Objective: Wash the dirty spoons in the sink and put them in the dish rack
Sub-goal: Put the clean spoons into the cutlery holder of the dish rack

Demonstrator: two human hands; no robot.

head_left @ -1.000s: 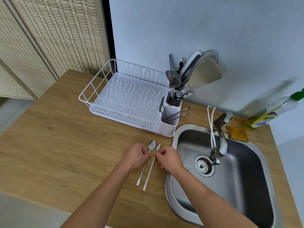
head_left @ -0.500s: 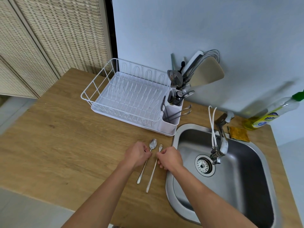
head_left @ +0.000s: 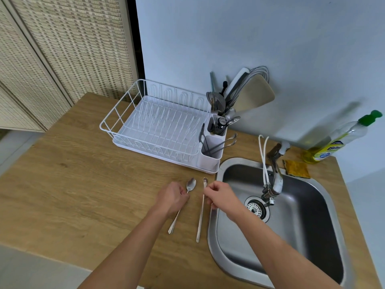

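The left hand (head_left: pixel 171 198) lies on the wooden desk (head_left: pixel 79 184) with its fingers curled round the neck of a silver, oval-bowled metal spoon (head_left: pixel 190 184), whose bowl points toward the rack and whose handle runs back under the palm to the desk's near side. The right hand (head_left: pixel 221 196) sits just beside it, at the sink's left rim, its thumb and fingertips pinching the upper shaft of a long, thin silver metal spoon with a small bowl (head_left: pixel 201 213); that spoon lies flat on the desk, roughly parallel to the first and a little apart from it. Both spoons lie between the white wire dish rack (head_left: pixel 154 126) and the near edge of the desk. The rack stands behind the hands on a white drip tray, and its white plastic cutlery holder (head_left: pixel 210 155) on the right end carries several utensils, including a beige spatula (head_left: pixel 253 97). To the right is the stainless steel sink (head_left: pixel 295 215), with a round drain strainer (head_left: pixel 255 208) in its basin and a metal faucet (head_left: pixel 275 174) reaching over it. A yellow sponge (head_left: pixel 296 168) lies on the desk behind the sink, near a dish soap bottle with a green cap (head_left: pixel 341 138) by the pale blue wall.
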